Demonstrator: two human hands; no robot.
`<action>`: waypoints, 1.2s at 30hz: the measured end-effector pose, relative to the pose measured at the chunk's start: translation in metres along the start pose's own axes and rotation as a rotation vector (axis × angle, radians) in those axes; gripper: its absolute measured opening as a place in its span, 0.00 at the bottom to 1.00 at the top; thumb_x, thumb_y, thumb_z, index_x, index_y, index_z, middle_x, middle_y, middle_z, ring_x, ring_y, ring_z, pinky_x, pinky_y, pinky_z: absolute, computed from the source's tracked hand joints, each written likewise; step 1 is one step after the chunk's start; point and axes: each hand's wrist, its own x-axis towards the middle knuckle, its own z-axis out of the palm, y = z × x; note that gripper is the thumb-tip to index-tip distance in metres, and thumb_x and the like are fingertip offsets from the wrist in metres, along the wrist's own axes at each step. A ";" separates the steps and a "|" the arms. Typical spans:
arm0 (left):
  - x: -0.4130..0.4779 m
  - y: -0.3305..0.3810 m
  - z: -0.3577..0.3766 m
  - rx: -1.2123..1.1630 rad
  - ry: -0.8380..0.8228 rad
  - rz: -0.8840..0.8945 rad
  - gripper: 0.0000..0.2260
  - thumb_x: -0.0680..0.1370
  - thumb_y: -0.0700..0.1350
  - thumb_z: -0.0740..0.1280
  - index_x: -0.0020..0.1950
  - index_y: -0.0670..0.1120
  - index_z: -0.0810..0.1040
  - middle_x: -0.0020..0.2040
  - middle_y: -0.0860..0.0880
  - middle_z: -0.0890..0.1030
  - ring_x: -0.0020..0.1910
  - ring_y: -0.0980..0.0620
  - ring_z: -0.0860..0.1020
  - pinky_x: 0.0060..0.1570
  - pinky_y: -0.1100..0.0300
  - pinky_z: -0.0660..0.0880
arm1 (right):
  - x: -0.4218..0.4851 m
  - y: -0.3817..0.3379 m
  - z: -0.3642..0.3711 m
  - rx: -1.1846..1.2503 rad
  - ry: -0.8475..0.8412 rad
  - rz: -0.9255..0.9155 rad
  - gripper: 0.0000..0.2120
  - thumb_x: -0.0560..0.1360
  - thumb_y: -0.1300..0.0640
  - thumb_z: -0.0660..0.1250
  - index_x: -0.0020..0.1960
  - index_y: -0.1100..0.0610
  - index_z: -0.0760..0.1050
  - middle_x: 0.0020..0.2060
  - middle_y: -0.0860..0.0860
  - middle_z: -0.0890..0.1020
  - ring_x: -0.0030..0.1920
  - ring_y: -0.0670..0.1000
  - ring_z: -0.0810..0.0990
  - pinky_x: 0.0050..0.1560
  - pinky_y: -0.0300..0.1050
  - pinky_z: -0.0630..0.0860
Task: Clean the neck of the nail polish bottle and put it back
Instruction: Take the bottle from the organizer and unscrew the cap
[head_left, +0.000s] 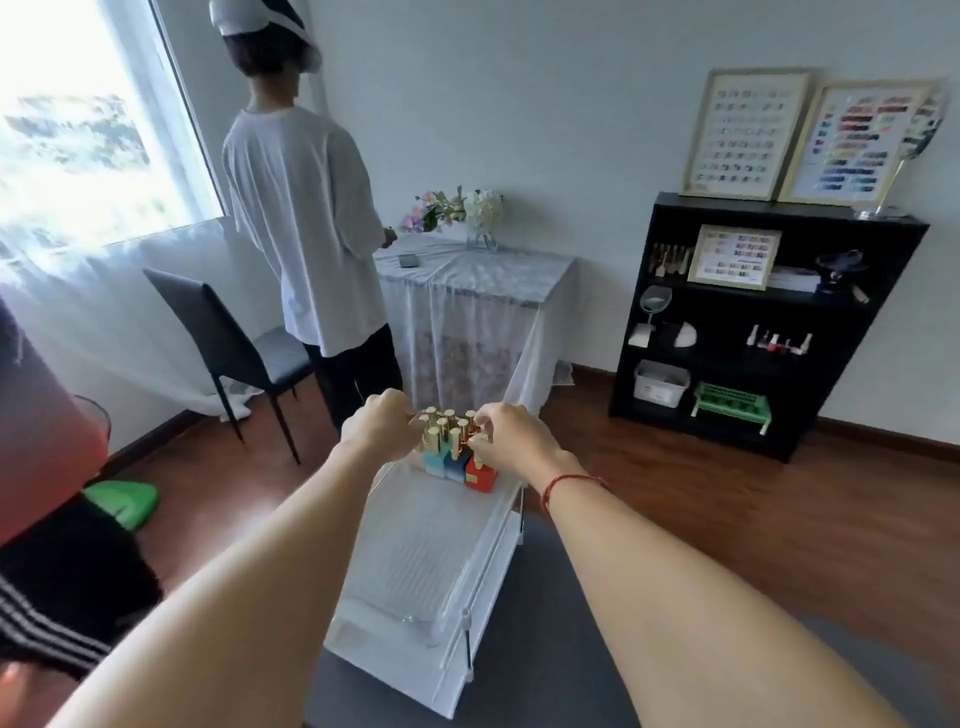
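On the cart: you are reaching both arms out over a white cart (436, 566) standing on wood floor (675, 499).
Room: a person (306, 208) is standing by a draped table (478, 291); a black shelf (753, 322) is sitting against the wall.
Bottles: gold-capped bottles (449, 441) are clustering at the cart's far end.
Left hand (376, 428): fingers curling beside the caps; grip unclear.
Right hand (511, 434): fingertips pinching at a cap.

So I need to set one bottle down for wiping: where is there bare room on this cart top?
Free: the ribbed white tray between the nail polish bottles and the cart's near edge. Crowded: the far end, around both hands.
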 end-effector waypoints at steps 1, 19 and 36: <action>0.000 -0.004 0.002 0.000 -0.017 -0.011 0.12 0.75 0.50 0.64 0.55 0.47 0.79 0.50 0.47 0.79 0.46 0.44 0.79 0.42 0.57 0.71 | 0.005 -0.003 0.004 -0.024 0.007 -0.002 0.15 0.76 0.55 0.64 0.62 0.57 0.76 0.57 0.55 0.80 0.57 0.57 0.78 0.60 0.51 0.74; 0.011 -0.036 0.070 -0.125 -0.183 0.018 0.09 0.75 0.49 0.65 0.53 0.51 0.81 0.54 0.51 0.80 0.52 0.49 0.79 0.49 0.57 0.75 | 0.065 -0.016 0.056 -0.531 0.045 -0.126 0.13 0.70 0.61 0.70 0.53 0.54 0.76 0.50 0.52 0.82 0.54 0.54 0.79 0.63 0.50 0.61; -0.005 -0.029 0.082 -0.343 -0.124 0.130 0.06 0.69 0.41 0.74 0.44 0.45 0.80 0.42 0.48 0.82 0.47 0.46 0.80 0.48 0.50 0.78 | 0.039 -0.014 0.050 -0.265 -0.044 -0.174 0.13 0.75 0.56 0.64 0.59 0.56 0.72 0.51 0.54 0.82 0.61 0.55 0.76 0.75 0.57 0.39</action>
